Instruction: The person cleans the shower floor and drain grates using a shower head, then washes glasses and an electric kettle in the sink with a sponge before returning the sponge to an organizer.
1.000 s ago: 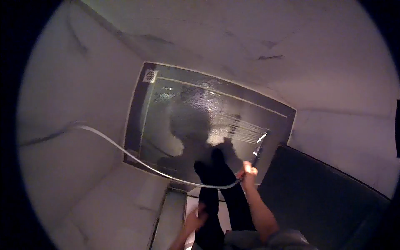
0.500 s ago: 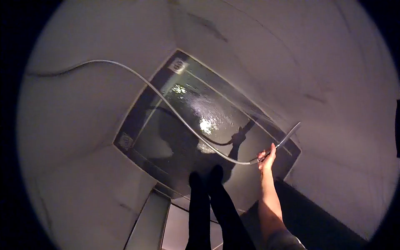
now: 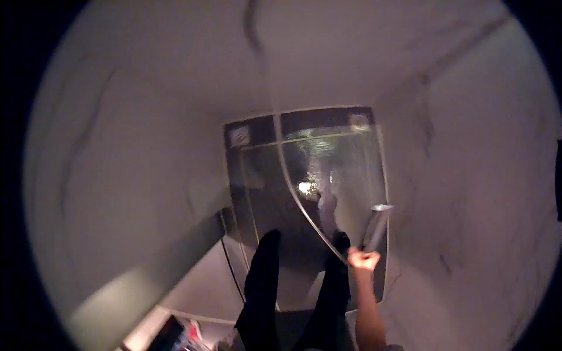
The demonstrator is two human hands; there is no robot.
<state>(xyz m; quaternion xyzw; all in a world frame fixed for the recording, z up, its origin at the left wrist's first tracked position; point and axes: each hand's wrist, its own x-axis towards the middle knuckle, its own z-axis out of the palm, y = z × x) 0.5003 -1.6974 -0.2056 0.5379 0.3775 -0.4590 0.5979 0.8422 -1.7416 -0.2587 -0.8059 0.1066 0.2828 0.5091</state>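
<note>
My right hand [image 3: 364,258] is closed around the handle of a hand shower [image 3: 378,225], low on the right of the head view. The shower's head end points away from me, close to the right wall, and is smeared by motion. From the handle a silver shower hose [image 3: 297,199] curves up to the far wall, where its upper end fades from sight. Below lies the wet dark shower floor [image 3: 275,175], shining where light falls on it. My left hand is out of view.
Pale marbled walls [image 3: 462,175] rise around the floor. Square drain covers [image 3: 240,136] sit in its far corners. My dark-clad legs [image 3: 260,281] stand at the near side. At lower left are a light ledge [image 3: 202,275] and some partly seen coloured items [image 3: 190,336].
My view has turned, so the floor appears squarer and the hose now runs up to the far wall. My right hand, still holding the hand shower, appears lower in view.
</note>
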